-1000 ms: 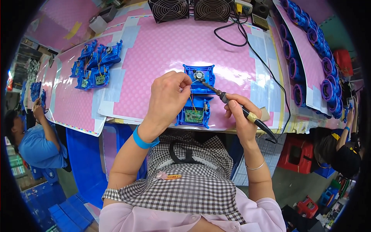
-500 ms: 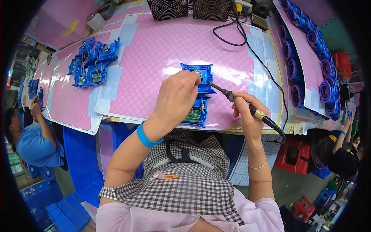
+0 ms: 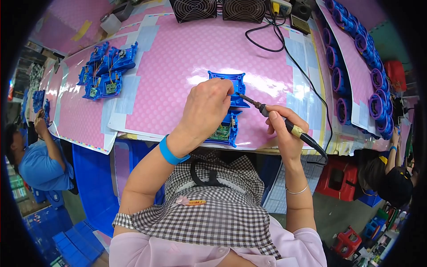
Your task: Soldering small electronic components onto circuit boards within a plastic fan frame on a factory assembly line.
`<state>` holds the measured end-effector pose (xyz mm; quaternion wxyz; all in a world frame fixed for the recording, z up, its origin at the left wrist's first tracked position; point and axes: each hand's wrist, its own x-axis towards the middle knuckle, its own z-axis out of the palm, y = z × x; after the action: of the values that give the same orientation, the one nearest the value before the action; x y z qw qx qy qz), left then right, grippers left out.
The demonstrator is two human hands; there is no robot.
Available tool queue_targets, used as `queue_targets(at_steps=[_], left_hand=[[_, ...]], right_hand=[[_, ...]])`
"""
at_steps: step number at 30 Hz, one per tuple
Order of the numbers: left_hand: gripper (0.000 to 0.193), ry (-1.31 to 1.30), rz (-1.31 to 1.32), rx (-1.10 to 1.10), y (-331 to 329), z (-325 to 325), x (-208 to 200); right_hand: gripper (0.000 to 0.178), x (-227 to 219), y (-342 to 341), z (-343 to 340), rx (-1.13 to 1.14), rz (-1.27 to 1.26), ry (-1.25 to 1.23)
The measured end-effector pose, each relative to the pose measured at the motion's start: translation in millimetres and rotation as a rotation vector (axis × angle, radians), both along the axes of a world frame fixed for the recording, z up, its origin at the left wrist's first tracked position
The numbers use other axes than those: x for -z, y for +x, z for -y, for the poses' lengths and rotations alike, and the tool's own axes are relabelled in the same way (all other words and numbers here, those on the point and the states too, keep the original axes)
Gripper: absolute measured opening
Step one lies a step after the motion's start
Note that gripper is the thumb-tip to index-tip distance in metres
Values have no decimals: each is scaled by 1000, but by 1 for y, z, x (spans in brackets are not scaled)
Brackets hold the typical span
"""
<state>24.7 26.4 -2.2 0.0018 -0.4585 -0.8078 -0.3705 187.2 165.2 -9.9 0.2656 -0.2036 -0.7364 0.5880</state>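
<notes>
My right hand [image 3: 288,130] grips a soldering iron [image 3: 264,109] like a pen. Its tip reaches the inside of a blue plastic housing half [image 3: 239,80] on the pink table mat, close by my left fingers. Over that housing my left hand [image 3: 207,107] has its fingertips pinched together; what they hold, if anything, is hidden behind the hand. Just nearer to me lies a second blue housing piece [image 3: 233,134] with a green circuit board [image 3: 221,133] and thin wires, partly covered by my left wrist.
A group of blue housings with boards [image 3: 104,73] lies on the left. Two fans [image 3: 243,10] stand at the back. The iron's black cord [image 3: 307,80] runs across the right side. Rows of blue ring-shaped parts [image 3: 377,79] line the far right. Co-workers sit at both sides.
My left hand has shifted slightly to the right and now covers the round part in the housing. The soldering iron has stayed almost in place, its tip a touch further left.
</notes>
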Motion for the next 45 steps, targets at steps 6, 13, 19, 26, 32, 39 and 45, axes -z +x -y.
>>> queue_targets(at_steps=[6, 13, 19, 26, 32, 39, 45], left_hand=[[10, 83, 37, -65, 0, 3, -6], [13, -17, -57, -199, 0, 15, -6], [13, 18, 68, -244, 4, 14, -14], [9, 194, 297, -243, 10, 9, -8], [12, 14, 136, -66, 4, 11, -2], [14, -54, 95, -42, 4, 9, 1], [14, -65, 88, -43, 4, 7, 1]], right_hand=[[16, -1, -1, 0, -18, -19, 20], [16, -4, 0, -1, 38, -54, 35], [16, -2, -2, -1, 23, -46, 18], [16, 3, -2, -1, 17, -37, 23], [16, 2, -1, 0, 26, -31, 13], [16, -1, 0, 0, 48, -20, 12], [16, -2, 1, 1, 48, -35, -3]])
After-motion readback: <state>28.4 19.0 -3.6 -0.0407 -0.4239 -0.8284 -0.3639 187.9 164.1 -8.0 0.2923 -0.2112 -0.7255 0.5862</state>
